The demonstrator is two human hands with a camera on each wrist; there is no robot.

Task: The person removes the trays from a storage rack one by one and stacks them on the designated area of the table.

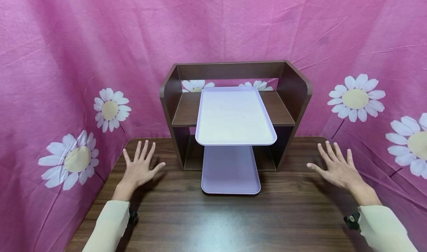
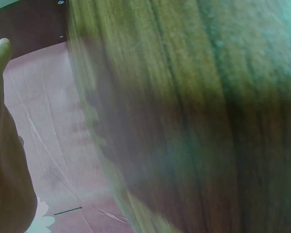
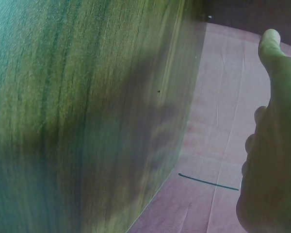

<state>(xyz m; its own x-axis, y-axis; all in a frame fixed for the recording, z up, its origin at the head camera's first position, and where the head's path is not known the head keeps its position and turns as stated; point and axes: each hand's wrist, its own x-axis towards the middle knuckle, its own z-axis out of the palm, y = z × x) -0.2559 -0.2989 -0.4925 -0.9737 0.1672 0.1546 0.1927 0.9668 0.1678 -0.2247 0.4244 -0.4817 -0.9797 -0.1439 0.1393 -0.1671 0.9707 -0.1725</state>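
My left hand [image 1: 138, 170] is held over the left side of the table with its fingers spread, palm down and holding nothing. On the other side my right hand [image 1: 338, 170] is spread the same way, also with nothing in it. Between them stands a dark brown two-level shelf [image 1: 230, 69]. A pale lilac tray [image 1: 235, 115] lies on its upper board and juts out past the front edge. Below it a second lilac tray [image 1: 230, 174] sticks out of the lower level over the table; its back part is hidden by the upper tray.
The wooden table [image 1: 220, 222] has a dark grain and a bright glare spot near the front. A pink cloth [image 1: 213, 26] with large white daisies hangs behind the shelf and along both sides. Black bands circle both wrists at the cream sleeves [image 1: 108, 222].
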